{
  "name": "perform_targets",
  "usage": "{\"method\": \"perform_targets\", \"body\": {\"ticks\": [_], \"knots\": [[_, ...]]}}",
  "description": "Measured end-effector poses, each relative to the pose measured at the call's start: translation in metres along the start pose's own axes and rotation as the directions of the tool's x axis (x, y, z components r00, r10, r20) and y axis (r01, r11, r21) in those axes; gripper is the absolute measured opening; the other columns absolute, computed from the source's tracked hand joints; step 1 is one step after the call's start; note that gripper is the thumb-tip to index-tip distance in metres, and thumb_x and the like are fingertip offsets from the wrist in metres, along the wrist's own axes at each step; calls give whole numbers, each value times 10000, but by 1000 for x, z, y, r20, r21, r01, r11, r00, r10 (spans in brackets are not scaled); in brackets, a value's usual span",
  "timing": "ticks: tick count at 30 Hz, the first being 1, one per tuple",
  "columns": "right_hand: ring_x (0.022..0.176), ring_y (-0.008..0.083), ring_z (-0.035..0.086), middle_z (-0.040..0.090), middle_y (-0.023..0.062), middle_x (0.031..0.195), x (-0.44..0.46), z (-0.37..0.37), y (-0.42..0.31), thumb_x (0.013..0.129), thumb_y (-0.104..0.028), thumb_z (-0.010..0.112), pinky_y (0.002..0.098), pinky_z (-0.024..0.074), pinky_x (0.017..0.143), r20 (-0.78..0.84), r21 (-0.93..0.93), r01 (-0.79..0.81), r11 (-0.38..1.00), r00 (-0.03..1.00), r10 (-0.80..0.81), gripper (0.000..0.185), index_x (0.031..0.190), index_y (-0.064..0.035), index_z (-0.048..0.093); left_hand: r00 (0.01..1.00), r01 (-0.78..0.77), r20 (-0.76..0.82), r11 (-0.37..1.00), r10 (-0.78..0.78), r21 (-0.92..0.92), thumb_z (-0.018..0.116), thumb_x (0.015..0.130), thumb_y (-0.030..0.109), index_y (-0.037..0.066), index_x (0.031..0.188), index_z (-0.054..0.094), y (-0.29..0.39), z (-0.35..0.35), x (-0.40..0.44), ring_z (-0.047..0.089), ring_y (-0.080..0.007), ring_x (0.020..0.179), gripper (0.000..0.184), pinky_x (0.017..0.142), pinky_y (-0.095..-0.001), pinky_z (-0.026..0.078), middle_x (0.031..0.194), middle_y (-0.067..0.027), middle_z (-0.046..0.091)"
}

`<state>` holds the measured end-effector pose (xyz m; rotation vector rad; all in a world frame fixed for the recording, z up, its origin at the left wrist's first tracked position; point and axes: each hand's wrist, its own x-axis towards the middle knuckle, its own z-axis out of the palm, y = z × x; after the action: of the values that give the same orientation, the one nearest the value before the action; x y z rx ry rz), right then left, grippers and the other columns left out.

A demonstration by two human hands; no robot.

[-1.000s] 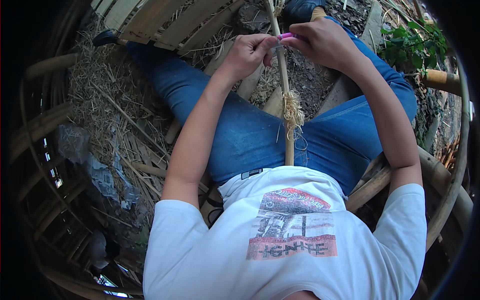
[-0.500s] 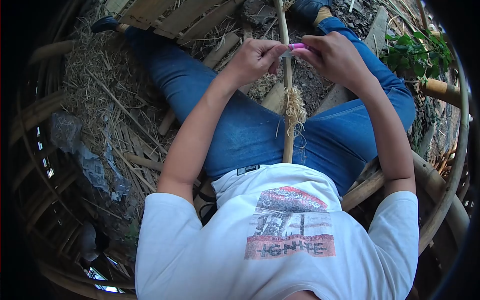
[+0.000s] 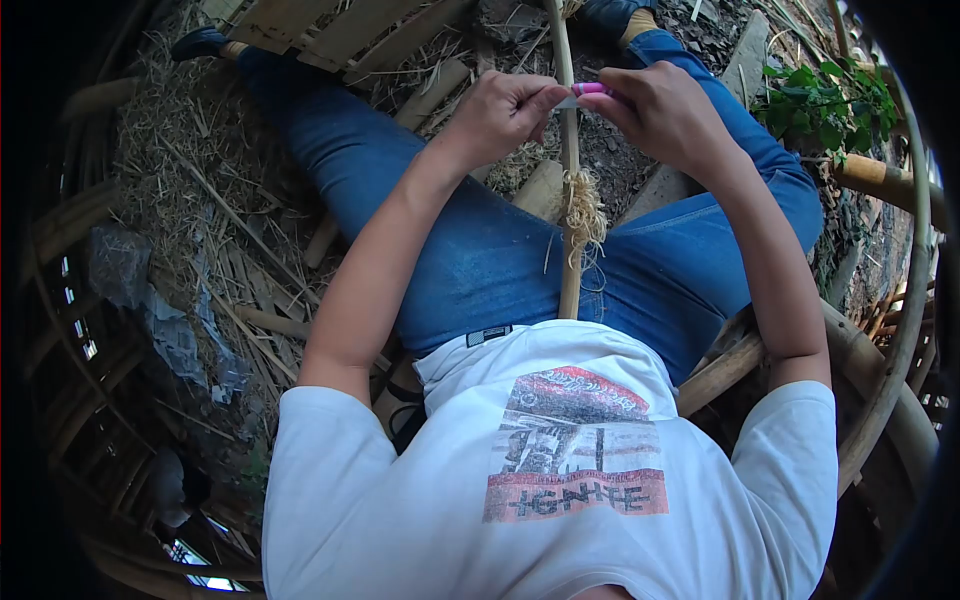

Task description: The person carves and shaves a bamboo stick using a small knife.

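Note:
A long pale wooden stick [image 3: 571, 150] runs from my waist out between my spread legs. Across its upper part lies a small knife with a pink handle [image 3: 590, 89] and a short pale blade [image 3: 567, 103]. My right hand [image 3: 660, 112] is closed around the handle. On the other side of the stick, my left hand [image 3: 500, 118] pinches the blade's far end between thumb and fingers; the tip is hidden there. Curled wood shavings [image 3: 584, 215] hang bunched on the stick below both hands.
Straw and dry scraps [image 3: 190, 180] cover the ground at left, with crumpled clear plastic [image 3: 175, 325] on them. Wooden slats [image 3: 350, 35] stand at top left. Green leaves [image 3: 835, 105] and bamboo poles [image 3: 885, 180] are at right.
The whole view has shifted slightly. Both hands keep their hold on the knife, which stays at nearly the same place on the stick.

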<state>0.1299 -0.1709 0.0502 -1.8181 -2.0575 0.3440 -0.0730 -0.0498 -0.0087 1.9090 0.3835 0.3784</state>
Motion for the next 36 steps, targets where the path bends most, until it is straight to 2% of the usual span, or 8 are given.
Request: {"method": "perform_targets", "body": {"ticks": [2,5,6,18,22,26,29,36], "knots": [[615,353,654,648,134,646,-17,3,-11,956,-400,679,467,503,577,21,14,-1,1000,1000,1,297,918,-110,733,999,5,34,1000,-4,-6,554,1075,310,16,796,662,12,7,-17,608,-96,562,419,539,-288,480,594,-31,609],[604,353,648,627,122,620,-30,5,-23,957,-404,672,468,495,566,17,20,-27,999,1000,26,305,869,-113,701,999,-51,-2,997,52,54,554,1073,300,14,788,661,20,13,-29,611,-115,539,419,526,-295,477,575,-40,600],[604,353,648,628,120,620,-30,5,-24,955,-406,673,469,495,566,8,15,-35,999,999,35,305,870,-114,702,999,-34,-7,999,35,40,618,1034,350,31,937,755,18,12,-29,655,-143,532,361,509,-314,492,592,-73,641],[600,319,653,628,100,624,30,6,19,962,-408,661,442,488,549,-194,-102,46,994,979,-65,290,946,-127,732,993,2,-115,992,12,125,583,1062,299,16,979,747,4,-24,27,602,-76,569,337,544,-273,486,602,-21,625],[546,335,568,580,149,622,49,18,42,975,-392,669,435,440,553,-289,-78,47,996,955,-68,319,1026,-86,746,996,48,-82,987,-36,155,597,1054,331,45,1031,762,-4,-42,52,596,-64,584,331,546,-270,480,625,-8,628],[538,319,587,596,136,630,44,36,50,998,-352,647,426,424,525,-334,88,102,991,940,-67,256,973,-113,734,999,47,-18,969,-44,242,609,1046,345,67,1111,770,7,-50,58,570,-64,577,328,542,-272,467,623,-10,616],[538,316,587,598,133,629,33,38,38,995,-354,651,422,426,523,-270,198,29,980,963,26,258,990,-116,750,995,69,50,959,-85,275,610,1045,347,67,1119,769,17,-51,49,564,-72,569,330,540,-279,461,615,-20,615],[556,333,605,610,143,636,13,43,21,977,-335,670,419,457,532,-261,258,34,966,965,35,250,961,-98,747,995,28,79,938,-59,345,603,1047,318,41,1054,762,24,-41,29,567,-111,537,319,544,-312,468,579,-49,594]]}}
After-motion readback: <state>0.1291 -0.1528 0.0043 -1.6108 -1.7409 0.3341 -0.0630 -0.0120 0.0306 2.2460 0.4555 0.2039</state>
